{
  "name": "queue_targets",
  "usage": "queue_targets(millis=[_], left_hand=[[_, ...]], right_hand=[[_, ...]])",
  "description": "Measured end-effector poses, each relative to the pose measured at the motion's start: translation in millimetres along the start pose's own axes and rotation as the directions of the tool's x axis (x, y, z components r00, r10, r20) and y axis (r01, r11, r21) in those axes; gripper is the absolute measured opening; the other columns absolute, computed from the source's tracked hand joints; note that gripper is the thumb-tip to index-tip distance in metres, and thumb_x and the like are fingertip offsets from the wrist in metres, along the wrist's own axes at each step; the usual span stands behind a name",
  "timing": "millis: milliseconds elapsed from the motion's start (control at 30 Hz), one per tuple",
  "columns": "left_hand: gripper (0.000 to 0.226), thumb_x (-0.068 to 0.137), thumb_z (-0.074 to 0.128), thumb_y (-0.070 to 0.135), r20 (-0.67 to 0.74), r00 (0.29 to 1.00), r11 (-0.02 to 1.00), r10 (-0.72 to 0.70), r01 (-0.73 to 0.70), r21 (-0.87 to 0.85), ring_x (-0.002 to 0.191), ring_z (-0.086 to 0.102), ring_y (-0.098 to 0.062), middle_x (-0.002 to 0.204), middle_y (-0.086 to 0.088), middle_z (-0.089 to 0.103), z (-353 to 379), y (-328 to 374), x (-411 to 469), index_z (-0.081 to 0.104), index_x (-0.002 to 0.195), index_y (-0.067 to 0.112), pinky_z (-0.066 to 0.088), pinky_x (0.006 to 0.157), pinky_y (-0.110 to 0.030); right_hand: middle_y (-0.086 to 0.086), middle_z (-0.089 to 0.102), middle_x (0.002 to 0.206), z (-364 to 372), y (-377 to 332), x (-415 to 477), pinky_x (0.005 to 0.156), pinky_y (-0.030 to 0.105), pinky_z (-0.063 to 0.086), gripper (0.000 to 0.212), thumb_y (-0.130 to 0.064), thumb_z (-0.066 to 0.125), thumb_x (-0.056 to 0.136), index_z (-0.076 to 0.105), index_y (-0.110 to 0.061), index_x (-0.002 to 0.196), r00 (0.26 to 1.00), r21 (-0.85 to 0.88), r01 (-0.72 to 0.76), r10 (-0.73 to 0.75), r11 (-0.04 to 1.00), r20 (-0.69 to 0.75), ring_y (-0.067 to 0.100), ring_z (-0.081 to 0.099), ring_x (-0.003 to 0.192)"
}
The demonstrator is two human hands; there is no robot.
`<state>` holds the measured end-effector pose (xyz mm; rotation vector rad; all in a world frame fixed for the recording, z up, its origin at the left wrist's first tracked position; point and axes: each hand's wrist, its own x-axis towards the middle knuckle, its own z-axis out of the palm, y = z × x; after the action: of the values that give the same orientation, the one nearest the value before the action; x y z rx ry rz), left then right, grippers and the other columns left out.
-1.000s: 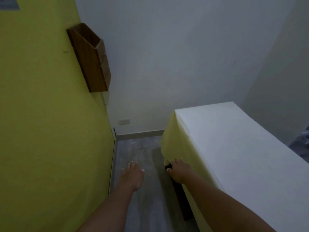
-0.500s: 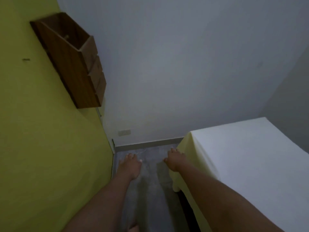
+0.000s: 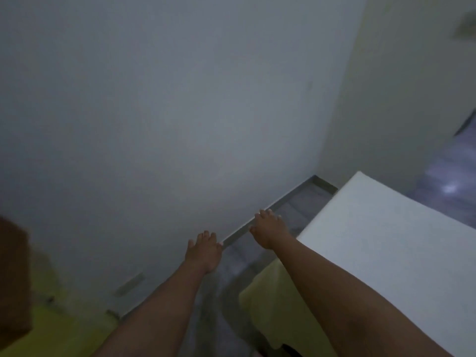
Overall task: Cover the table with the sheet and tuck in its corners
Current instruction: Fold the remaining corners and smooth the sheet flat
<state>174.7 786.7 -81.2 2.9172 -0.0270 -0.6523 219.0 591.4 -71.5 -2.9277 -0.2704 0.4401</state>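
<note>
Sheet [image 3: 386, 253] already lies flat over the surface at right, its yellowish skirt hanging loose at the near corner. Bring your hands, left hand [image 3: 204, 253] and right hand [image 3: 270, 231], both spread and empty above the floor, back down to fold that corner under. Table legs stay hidden; everything is blurred.

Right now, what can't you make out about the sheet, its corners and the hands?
- Near corner of the sheet, head view: its lower edge is hidden behind the right forearm and cut by the bottom edge; tucked or loose, cannot tell.
- Far corner, head view: only the top shows.
- Table under the sheet: covered, only a dark patch.
- Left hand and right hand: seen from the back, motion-blurred; palms hidden.
</note>
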Motion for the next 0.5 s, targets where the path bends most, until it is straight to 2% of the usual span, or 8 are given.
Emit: queue_targets(millis=[133,267,400,500], left_hand=[[0.055,0.103,0.019,0.035,0.015,0.992,0.992,0.123,-0.124,0.019,0.148,0.005,-0.025,0.161,-0.01,0.004,-36,26,74,0.011,0.152,0.011,0.006,0.119,-0.047],[0.055,0.103,0.019,0.034,0.007,0.979,0.977,0.205,-0.205,0.055,0.148,0.006,-0.025,0.161,-0.01,0.005,-69,46,141,0.011,0.152,0.011,0.006,0.119,-0.046],[0.055,0.103,0.018,0.035,0.104,0.946,0.945,0.307,-0.316,0.081,0.148,0.005,-0.025,0.161,-0.01,0.004,-84,73,195,0.011,0.152,0.012,0.005,0.119,-0.046],[0.054,0.103,0.018,0.035,0.158,0.905,0.901,0.395,-0.415,0.123,0.148,0.007,-0.025,0.161,-0.011,0.006,-93,98,244,0.014,0.152,0.011,0.008,0.119,-0.048]], right_hand=[[0.015,0.017,0.157,-20,46,45,0.115,0.051,0.015,0.055,-0.033,0.031,0.101,0.023,-0.004,0.147,0.988,0.007,-0.155,0.155,0.988,0.005,0.034,0.015,0.143],[0.012,0.016,0.158,-36,90,81,0.115,0.049,0.013,0.055,-0.033,0.03,0.099,0.025,-0.006,0.147,0.94,0.082,-0.34,0.342,0.937,-0.009,0.03,0.013,0.145],[0.01,0.015,0.158,-37,122,91,0.116,0.048,0.012,0.055,-0.036,0.031,0.099,0.025,-0.009,0.147,0.87,0.131,-0.483,0.491,0.866,-0.037,0.029,0.011,0.145],[0.009,0.009,0.159,-38,146,95,0.116,0.047,0.008,0.055,-0.034,0.029,0.1,0.018,-0.009,0.148,0.776,0.159,-0.611,0.626,0.775,-0.071,0.028,0.007,0.146]])
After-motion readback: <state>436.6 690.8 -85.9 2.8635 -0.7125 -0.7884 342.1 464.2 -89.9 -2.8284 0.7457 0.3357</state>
